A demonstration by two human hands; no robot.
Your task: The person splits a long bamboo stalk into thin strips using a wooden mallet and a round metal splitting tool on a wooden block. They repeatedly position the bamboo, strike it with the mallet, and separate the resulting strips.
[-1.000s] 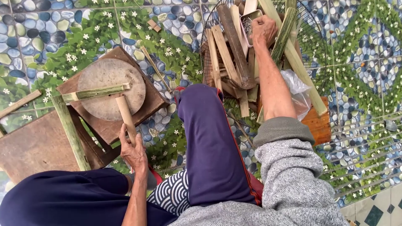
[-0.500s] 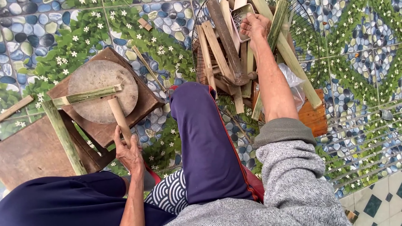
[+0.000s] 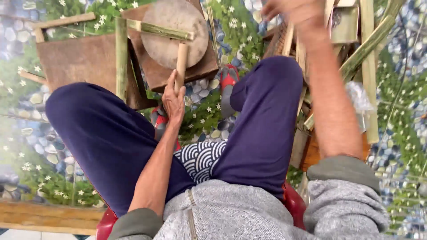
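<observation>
Head view: patterned pebble-and-flower floor mat [image 3: 35, 146]. Left hand [image 3: 174, 98] grips a bamboo stick [image 3: 180, 62] resting on a round wooden block [image 3: 175, 31]. Right hand [image 3: 296, 11], blurred, grip unclear, reaches the bamboo strip pile [image 3: 369, 66]. Risk: the one-handed stick could roll off the block.

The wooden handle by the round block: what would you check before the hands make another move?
1. Left hand on the handle: ok, fingers touch it.
2. Firm grip: cannot tell, fingers look loose.
3. Handle resting on the round block: ok.
4. Bamboo strip lying across the block: ok.
5. Right hand holding anything: cannot tell, it is blurred.
6. Bamboo pile within the right hand's reach: ok.
</observation>
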